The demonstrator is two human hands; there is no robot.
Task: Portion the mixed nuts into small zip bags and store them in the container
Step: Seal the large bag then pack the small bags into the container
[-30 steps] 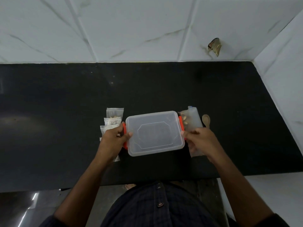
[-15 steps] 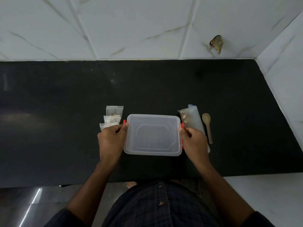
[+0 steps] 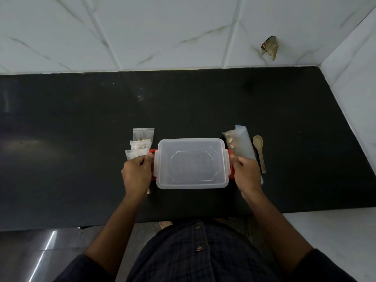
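A clear plastic container (image 3: 191, 163) with its translucent lid on and red side clips lies flat on the black counter (image 3: 81, 119). My left hand (image 3: 137, 174) grips its left red clip, my right hand (image 3: 247, 174) grips its right clip. Several small zip bags with nuts (image 3: 141, 142) lie in a column just left of the container, partly under my left hand. A larger clear bag of mixed nuts (image 3: 239, 142) lies to the right of the container, partly under my right hand.
A wooden spoon (image 3: 260, 152) lies right of the nut bag. Marble wall tiles rise behind the counter and at its right end. A torn scrap (image 3: 270, 47) sticks to the back wall. The counter's front edge is close to my body.
The container has gone from tilted to square and flat on the counter. Both hands have shifted from its near corners onto the red side clips.
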